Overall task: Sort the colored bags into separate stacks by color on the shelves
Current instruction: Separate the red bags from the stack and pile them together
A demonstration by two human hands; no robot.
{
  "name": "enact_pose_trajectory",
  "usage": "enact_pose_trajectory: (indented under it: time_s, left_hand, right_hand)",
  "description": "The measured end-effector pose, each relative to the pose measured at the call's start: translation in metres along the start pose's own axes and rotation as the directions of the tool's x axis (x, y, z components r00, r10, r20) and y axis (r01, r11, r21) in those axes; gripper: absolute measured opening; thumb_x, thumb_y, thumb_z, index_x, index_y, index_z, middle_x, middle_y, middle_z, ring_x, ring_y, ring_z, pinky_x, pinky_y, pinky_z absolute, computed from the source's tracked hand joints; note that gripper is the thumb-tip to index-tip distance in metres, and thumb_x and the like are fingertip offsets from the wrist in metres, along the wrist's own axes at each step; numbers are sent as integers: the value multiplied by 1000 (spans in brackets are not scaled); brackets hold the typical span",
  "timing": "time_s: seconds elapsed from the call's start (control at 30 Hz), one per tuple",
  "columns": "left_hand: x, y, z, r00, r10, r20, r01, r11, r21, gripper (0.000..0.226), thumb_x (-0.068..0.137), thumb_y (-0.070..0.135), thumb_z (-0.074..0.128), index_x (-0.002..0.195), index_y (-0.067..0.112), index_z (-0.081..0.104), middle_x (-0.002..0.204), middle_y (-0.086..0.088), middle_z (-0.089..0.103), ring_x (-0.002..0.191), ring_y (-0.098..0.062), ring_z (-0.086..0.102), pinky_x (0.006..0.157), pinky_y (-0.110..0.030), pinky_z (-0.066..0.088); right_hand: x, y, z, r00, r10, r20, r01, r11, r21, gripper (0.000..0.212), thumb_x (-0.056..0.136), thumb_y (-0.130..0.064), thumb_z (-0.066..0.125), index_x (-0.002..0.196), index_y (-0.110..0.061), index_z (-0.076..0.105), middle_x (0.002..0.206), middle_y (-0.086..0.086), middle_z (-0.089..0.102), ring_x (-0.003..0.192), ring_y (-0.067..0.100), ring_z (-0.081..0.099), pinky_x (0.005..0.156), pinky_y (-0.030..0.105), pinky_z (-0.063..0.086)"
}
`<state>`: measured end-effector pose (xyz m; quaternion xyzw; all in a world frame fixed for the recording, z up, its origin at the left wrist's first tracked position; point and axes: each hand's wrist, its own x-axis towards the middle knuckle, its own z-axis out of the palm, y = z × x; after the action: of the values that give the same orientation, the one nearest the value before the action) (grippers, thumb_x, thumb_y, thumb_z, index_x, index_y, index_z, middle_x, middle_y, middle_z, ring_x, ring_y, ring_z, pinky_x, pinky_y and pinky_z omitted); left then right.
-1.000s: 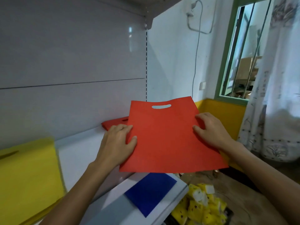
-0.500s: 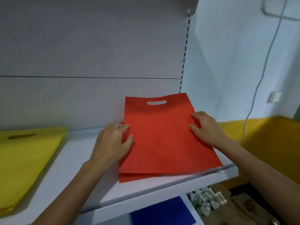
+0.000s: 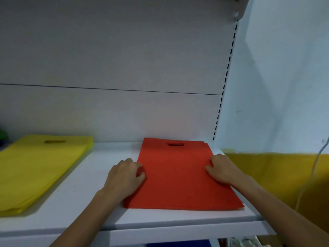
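While both hands, left hand [image 3: 124, 177] and right hand [image 3: 222, 169], press flat on the red bags [image 3: 179, 179], the white shelf [image 3: 85, 198] meets a blue-and-yellow wall [image 3: 277, 122].

Dim, cool, even light; soft overall blur, wide-angle bending at the edges.

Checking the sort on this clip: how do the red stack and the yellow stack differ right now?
The red stack lies at the shelf's right end; the yellow stack lies at the left. Both hands, left hand and right hand, rest on the red stack's side edges; the yellow stack is untouched. Both lie flat, handle cutouts toward the back.
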<state>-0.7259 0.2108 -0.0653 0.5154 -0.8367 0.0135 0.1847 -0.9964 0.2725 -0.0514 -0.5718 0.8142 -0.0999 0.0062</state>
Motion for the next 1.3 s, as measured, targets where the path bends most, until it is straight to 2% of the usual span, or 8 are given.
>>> enact_pose_trajectory:
  time_s: [0.17,0.3,0.4,0.47,0.67,0.9,1.07,1.3]
  left_hand:
    - [3,7,-2,1000,3,-6,-3,999,33,33,91,38,42,117,26,59,108,-2,59,104,-21,54,85,-30,42]
    - [2,6,-6,999,-12,-48,10,1000,-28,34,91,42,41,116,27,60,109,-2,59,106,-21,53,87,-31,41]
    - [-3,-12,-18,989,-48,-137,35,995,-93,37,92,42,43,124,29,54,120,0,57,113,-19,50,92,-31,39]
    - [-10,-34,-31,985,-52,-166,39,996,-84,39,92,40,44,128,29,51,124,0,56,114,-17,50,93,-30,39]
    - [-65,-135,-87,960,-146,-238,137,989,-55,31,90,32,51,120,32,59,110,-2,59,104,-19,52,82,-30,40]
    - [-161,-264,-162,907,-276,-319,286,958,-17,32,86,24,59,117,24,63,108,-3,63,101,-22,54,79,-31,42]
    - [-228,-345,-187,875,-334,-350,374,926,52,36,87,28,55,123,24,58,117,4,59,108,-16,52,86,-29,45]
    - [-259,-440,-216,833,-386,-395,436,899,41,35,90,27,51,124,24,56,118,5,58,107,-12,50,87,-24,41]
  right_hand:
    - [-2,3,-4,1000,-5,-21,5,1000,31,36,91,-22,42,58,-16,27,82,8,47,78,21,45,65,25,29]
    - [-5,-1,-12,999,12,-43,-10,999,45,32,88,-21,43,59,-14,32,78,7,45,84,25,50,67,28,35]
    - [-4,-21,-26,983,-38,-182,55,994,90,21,86,-20,49,92,-4,62,103,16,58,107,33,53,87,39,46]
    - [-4,-47,-35,967,-89,-238,124,983,134,34,87,-17,50,117,-3,60,118,17,57,114,32,51,96,40,42]
    - [-10,-179,-28,891,-271,-365,378,887,266,38,86,-12,53,123,-4,56,123,16,58,112,30,53,97,35,40]
    - [-45,-383,-7,777,-492,-393,619,712,332,40,89,-15,51,128,-9,51,126,12,55,115,27,51,96,38,42]
    - [-80,-510,22,701,-585,-407,712,612,344,34,86,-12,51,119,-5,57,117,13,59,110,30,53,90,36,41]
    - [-95,-635,32,614,-719,-324,786,525,325,40,86,-18,51,124,-10,54,120,11,59,110,26,54,94,35,43]
